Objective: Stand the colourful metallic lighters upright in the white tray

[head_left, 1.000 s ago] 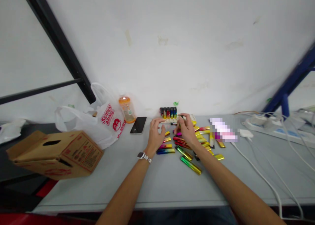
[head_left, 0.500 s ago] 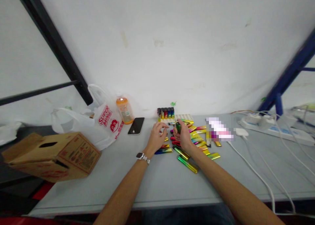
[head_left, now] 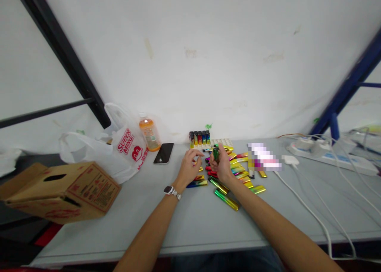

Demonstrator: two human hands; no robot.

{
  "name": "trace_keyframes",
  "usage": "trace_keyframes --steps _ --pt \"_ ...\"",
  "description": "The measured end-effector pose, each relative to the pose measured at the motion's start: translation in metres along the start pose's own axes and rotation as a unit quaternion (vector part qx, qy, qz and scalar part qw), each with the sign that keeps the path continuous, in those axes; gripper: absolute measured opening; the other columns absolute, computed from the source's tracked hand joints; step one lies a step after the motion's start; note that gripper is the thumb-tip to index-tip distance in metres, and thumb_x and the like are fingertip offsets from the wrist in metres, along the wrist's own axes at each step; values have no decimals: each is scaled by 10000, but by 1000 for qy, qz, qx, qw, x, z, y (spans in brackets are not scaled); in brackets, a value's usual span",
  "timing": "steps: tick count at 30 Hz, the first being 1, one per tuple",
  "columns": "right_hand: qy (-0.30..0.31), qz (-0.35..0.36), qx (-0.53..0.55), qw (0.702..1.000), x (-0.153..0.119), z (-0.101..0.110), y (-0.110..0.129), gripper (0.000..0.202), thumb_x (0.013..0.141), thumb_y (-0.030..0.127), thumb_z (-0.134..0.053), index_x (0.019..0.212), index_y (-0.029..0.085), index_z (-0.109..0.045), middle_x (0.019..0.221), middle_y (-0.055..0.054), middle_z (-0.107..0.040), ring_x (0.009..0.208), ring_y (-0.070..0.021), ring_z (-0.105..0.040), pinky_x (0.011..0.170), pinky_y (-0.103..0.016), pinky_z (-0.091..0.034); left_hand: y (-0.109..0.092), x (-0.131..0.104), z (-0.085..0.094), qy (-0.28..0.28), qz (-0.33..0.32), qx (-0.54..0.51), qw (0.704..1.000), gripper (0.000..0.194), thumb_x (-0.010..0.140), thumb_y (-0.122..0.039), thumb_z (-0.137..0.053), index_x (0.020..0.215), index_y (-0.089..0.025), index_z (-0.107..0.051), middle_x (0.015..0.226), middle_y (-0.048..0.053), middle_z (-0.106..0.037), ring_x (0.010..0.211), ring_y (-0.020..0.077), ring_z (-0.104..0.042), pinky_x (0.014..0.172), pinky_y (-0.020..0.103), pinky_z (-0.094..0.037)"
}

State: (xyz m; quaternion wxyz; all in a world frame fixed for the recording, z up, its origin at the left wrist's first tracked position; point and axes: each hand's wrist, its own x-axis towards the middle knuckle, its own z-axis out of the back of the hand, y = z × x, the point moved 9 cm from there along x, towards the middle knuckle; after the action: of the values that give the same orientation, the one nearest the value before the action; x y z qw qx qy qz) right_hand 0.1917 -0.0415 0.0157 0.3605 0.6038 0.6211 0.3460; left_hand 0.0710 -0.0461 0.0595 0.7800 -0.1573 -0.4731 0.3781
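Note:
My right hand [head_left: 220, 165] is wrapped round a green lighter [head_left: 216, 153], held upright over the middle of the pile. To its left is my left hand [head_left: 189, 167], wearing a watch; its fingers are curved and apart, and nothing shows in them. Shiny metallic sleeves [head_left: 226, 200] in green, gold, red and blue lie loosely under and around the right hand. A few more, such as a blue and gold sleeve [head_left: 197, 183], lie beside the left hand. Behind both hands, a row of black-topped lighters [head_left: 199, 138] stands in a pale tray with holes [head_left: 222, 142].
A phone [head_left: 164, 153], an orange drink bottle [head_left: 149, 134], a plastic bag [head_left: 127, 145] and a cardboard box [head_left: 92, 188] are on the left. At right lie a lit, blurred-out screen [head_left: 263, 155], a white charger [head_left: 290, 160], cables and a power strip [head_left: 342, 159].
The green lighter in my right hand has tipped slightly more upright. My left hand has barely moved, and the whole view has shifted a little.

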Motion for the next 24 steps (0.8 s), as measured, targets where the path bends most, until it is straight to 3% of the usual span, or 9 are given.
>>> trace_keyframes --steps 4,11,18,24 --pt "-4 16 -28 999 2 1 0 624 851 717 -407 486 213 -370 383 64 -259 327 -59 -176 342 -220 -109 0 1 0 1 2 4 1000 162 898 -141 -504 931 -199 -651 993 61 -634 982 185 -587 748 288 -505" --pt "-56 72 -103 990 0 7 9 515 881 539 -436 480 221 -392 380 54 -288 328 -75 -210 342 -235 -146 -1 0 -1 2 3 -12 1000 147 907 -161 -513 933 -192 -654 993 63 -637 978 181 -590 749 284 -506" --pt "17 33 -53 998 2 -4 -1 568 845 719 -405 589 214 -463 401 57 -345 353 -79 -247 371 -229 -158 -26 16 8 -31 8 -66 997 205 870 -308 -637 1037 -193 -669 1000 68 -637 868 153 -606 697 257 -516" --pt "12 78 -71 994 2 -5 9 563 837 744 -411 668 214 -498 413 63 -385 354 -83 -284 375 -229 -208 -48 49 -4 128 4 -59 990 167 815 -271 -693 954 -178 -710 852 35 -664 687 125 -604 614 244 -492"
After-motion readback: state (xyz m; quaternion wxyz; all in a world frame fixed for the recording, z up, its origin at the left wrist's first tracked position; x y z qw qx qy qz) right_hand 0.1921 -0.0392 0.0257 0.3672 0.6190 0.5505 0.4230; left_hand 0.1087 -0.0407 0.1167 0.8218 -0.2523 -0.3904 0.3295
